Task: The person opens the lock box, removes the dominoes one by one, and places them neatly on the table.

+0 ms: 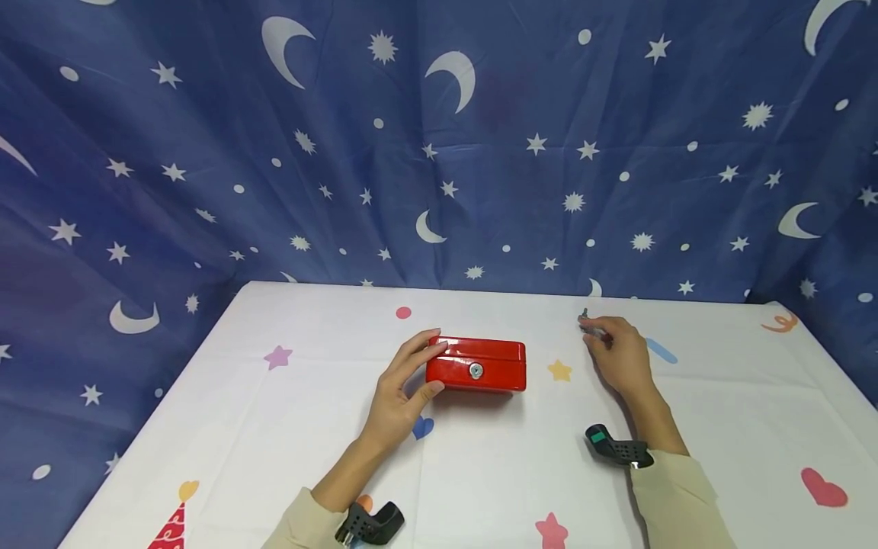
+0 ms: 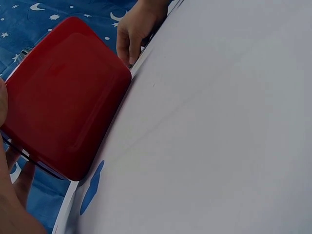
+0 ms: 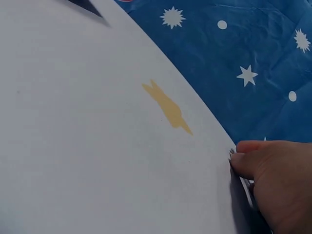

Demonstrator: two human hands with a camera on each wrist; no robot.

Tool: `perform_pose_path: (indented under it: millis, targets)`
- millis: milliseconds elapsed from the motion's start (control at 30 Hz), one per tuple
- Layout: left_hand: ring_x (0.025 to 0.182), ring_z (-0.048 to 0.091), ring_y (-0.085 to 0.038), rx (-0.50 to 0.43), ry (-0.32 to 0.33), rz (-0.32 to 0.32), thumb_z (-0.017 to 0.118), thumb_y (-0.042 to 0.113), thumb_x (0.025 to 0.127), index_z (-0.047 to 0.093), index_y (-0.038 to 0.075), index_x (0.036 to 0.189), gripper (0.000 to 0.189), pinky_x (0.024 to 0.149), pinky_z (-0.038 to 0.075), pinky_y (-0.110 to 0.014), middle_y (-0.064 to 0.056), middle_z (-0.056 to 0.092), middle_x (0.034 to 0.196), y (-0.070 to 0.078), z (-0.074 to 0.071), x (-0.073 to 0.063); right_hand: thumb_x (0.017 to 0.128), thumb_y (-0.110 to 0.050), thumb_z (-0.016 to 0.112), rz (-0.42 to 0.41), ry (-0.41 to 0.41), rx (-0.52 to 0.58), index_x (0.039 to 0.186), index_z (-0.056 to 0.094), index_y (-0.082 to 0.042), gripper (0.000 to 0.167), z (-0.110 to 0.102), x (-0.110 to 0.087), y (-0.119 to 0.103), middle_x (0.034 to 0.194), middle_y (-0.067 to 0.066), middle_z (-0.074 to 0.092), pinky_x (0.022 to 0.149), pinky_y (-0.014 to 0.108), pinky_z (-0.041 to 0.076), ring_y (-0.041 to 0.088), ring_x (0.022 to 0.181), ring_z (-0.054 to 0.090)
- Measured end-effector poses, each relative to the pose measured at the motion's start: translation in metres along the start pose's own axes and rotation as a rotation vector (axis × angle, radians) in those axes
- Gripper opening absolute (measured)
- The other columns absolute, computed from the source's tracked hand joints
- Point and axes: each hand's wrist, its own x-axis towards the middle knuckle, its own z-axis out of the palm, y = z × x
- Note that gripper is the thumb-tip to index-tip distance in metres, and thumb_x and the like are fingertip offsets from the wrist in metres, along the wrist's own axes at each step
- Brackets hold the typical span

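A red metal cash box [image 1: 494, 374] with a round silvery lock on its front rests on the white tabletop. My left hand [image 1: 396, 398] holds its left end, the thumb at the front lower corner and the fingers over the top edge. Seen from the left wrist, the red side of the box [image 2: 68, 102] fills the upper left. My right hand [image 1: 620, 358], out to the right of the box, pinches small silvery keys [image 1: 584, 314] close over the table. In the right wrist view the thumb and fingers cover most of them.
The white table cover [image 1: 309, 442] carries printed shapes, among them a yellow star [image 1: 559, 370] between the box and my right hand. Behind the table's far edge hangs a blue curtain [image 1: 494, 168] with moons and stars. A black wrist camera [image 1: 620, 447] sits on each wrist.
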Motion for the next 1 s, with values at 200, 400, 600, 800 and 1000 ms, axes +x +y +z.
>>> perform_pose_path:
  millis: [200, 400, 600, 800, 1000]
  targets:
    - [0.129, 0.039, -0.037, 0.003, -0.005, -0.002, 0.067, -0.015, 0.078, 0.056, -0.009, 0.124, 0.048, 0.105, 0.038, -0.031, -0.027, 0.044, 0.135, -0.0012, 0.0005, 0.0002, 0.089, 0.001, 0.062, 0.028, 0.0, -0.033, 0.111, 0.068, 0.0, 0.023, 0.0026, -0.0016, -0.0001, 0.111, 0.022, 0.056, 0.074, 0.047, 0.047, 0.034, 0.087, 0.055]
    - [0.129, 0.039, -0.037, 0.009, -0.003, 0.007, 0.068, -0.015, 0.078, 0.056, -0.009, 0.124, 0.048, 0.106, 0.038, -0.031, -0.027, 0.045, 0.135, -0.0024, 0.0009, 0.0001, 0.09, 0.0, 0.06, 0.005, -0.01, -0.062, 0.114, 0.068, -0.002, 0.025, 0.0055, -0.0011, -0.0023, 0.118, 0.023, 0.055, 0.08, 0.052, 0.045, 0.039, 0.099, 0.053]
    - [0.129, 0.039, -0.037, 0.011, 0.0, 0.003, 0.068, -0.016, 0.077, 0.056, -0.008, 0.124, 0.049, 0.105, 0.038, -0.03, -0.027, 0.044, 0.135, -0.0023, 0.0007, 0.0004, 0.09, 0.005, 0.057, -0.021, -0.032, -0.069, 0.116, 0.067, -0.004, 0.03, 0.0068, 0.0003, -0.004, 0.124, 0.02, 0.055, 0.087, 0.054, 0.042, 0.04, 0.108, 0.048]
    - [0.128, 0.039, -0.037, 0.016, 0.0, 0.001, 0.068, -0.016, 0.077, 0.055, -0.008, 0.124, 0.049, 0.105, 0.038, -0.03, -0.027, 0.044, 0.135, -0.0016, 0.0004, 0.0005, 0.089, 0.008, 0.056, -0.045, -0.051, -0.057, 0.116, 0.068, -0.004, 0.032, 0.0068, 0.0016, -0.0041, 0.123, 0.02, 0.056, 0.086, 0.053, 0.042, 0.039, 0.104, 0.049]
    - [0.129, 0.039, -0.036, 0.012, -0.001, 0.001, 0.067, -0.016, 0.078, 0.055, -0.008, 0.124, 0.049, 0.105, 0.038, -0.03, -0.026, 0.044, 0.135, -0.0005, 0.0001, 0.0001, 0.089, 0.006, 0.057, -0.049, -0.064, -0.037, 0.114, 0.069, -0.002, 0.029, 0.003, 0.0002, -0.0058, 0.118, 0.02, 0.058, 0.087, 0.055, 0.041, 0.04, 0.105, 0.05]
